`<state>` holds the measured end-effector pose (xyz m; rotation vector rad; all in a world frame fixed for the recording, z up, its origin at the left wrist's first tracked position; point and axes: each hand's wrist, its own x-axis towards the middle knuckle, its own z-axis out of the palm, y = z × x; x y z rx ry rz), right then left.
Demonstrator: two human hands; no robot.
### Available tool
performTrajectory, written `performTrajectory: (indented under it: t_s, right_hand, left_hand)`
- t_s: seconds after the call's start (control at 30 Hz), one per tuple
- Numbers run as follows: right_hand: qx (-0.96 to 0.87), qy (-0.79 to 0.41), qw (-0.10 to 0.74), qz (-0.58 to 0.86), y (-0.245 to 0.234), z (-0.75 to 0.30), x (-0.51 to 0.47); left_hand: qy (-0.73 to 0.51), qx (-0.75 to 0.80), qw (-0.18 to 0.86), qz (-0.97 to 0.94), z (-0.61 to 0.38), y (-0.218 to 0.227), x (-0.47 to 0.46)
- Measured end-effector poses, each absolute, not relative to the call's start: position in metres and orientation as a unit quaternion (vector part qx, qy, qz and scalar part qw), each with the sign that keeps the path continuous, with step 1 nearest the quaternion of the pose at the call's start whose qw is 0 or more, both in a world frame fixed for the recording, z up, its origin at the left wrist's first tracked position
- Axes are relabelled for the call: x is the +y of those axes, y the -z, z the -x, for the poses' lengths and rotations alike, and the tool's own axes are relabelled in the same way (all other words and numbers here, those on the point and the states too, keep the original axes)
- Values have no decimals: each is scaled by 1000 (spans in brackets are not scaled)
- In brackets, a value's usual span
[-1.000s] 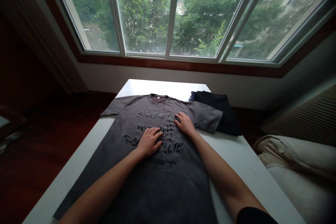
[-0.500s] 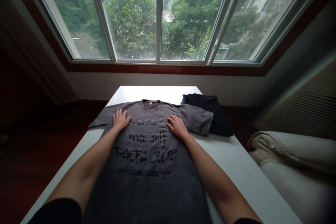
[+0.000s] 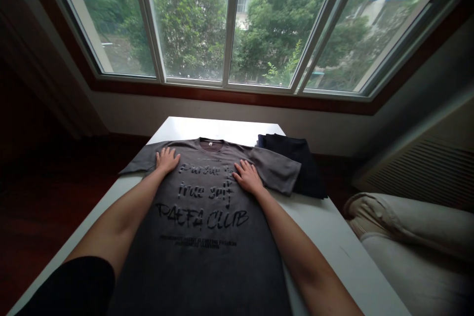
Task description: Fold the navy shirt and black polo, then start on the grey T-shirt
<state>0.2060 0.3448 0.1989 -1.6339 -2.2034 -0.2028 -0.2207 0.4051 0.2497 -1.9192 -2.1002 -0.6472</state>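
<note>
A dark grey T-shirt (image 3: 202, 271) with black lettering lies spread front up along the white table (image 3: 333, 237), its collar toward the window. My left hand (image 3: 168, 159) rests flat on the shirt's upper left chest, close to the left sleeve, fingers spread. On the other side of the printed words, my right hand (image 3: 248, 176) lies on the upper right chest near the right sleeve, fingers also apart. The right sleeve overlaps a stack of folded dark clothes (image 3: 292, 150). The shirt's lower hem is out of view.
A wide window (image 3: 227, 24) with a red-brown frame is beyond the table's far edge. To the right of the table lies a rolled and padded beige bundle (image 3: 411, 237). Dark red flooring (image 3: 48, 222) shows on the left.
The view has tilted slightly. Both hands stay flat on the shirt in nearly the same places, and the shirt looks the same.
</note>
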Motion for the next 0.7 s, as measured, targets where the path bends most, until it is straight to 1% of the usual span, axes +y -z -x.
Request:
performTrajectory:
  t_s: [0.17,0.33,0.4,0.53,0.63,0.7]
  right_hand:
    - [-785,68,183,588,-204,-205,347]
    - [-786,59,163,594,-214,-202,342]
    - [-783,60,163,597,-215,-199,335]
    - [-777,77,197,593,-209,-193,315]
    - [-781,76,236,573,-207,-194,300]
    - [-772,69,280,567,-212,-202,291]
  left_hand:
    - [231,-609,119,749,197,-232,330]
    - [193,-401,84,892,138,-214,210]
    - [145,-304,62,940,109,-206,154]
    - [69,-138,11,988,66,-188,57]
    - [45,-105,-2,994,50,-176,13]
    - [35,-101,4,994,45,-171,-2]
